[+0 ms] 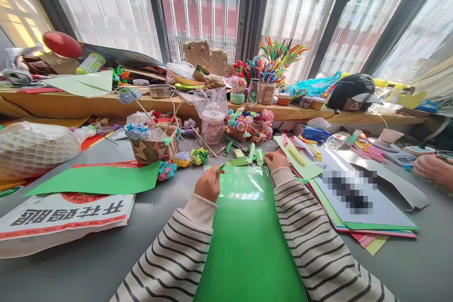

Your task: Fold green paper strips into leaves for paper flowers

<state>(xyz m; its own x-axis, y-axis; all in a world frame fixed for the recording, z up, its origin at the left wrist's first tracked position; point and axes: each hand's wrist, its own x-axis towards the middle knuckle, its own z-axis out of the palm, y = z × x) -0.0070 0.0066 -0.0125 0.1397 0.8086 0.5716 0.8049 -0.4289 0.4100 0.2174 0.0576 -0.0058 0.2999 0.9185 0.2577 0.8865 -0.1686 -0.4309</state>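
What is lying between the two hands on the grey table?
In the head view, only the far edge of the green sheet spans between the left hand and the right hand.

Green sheet (247,226): paper under a glossy film that mirrors the window light. Second green sheet (102,179): matt paper. Surface (106,264): smooth grey, faint sheen. Sleeves (170,259): soft ribbed knit cloth, striped. Basket (154,148): woven from folded paper. Bowl (160,90): shiny metal. Cup (212,125): clear plastic. Pipe cleaners (272,63): fuzzy. Window ledge (88,104): matt wood.
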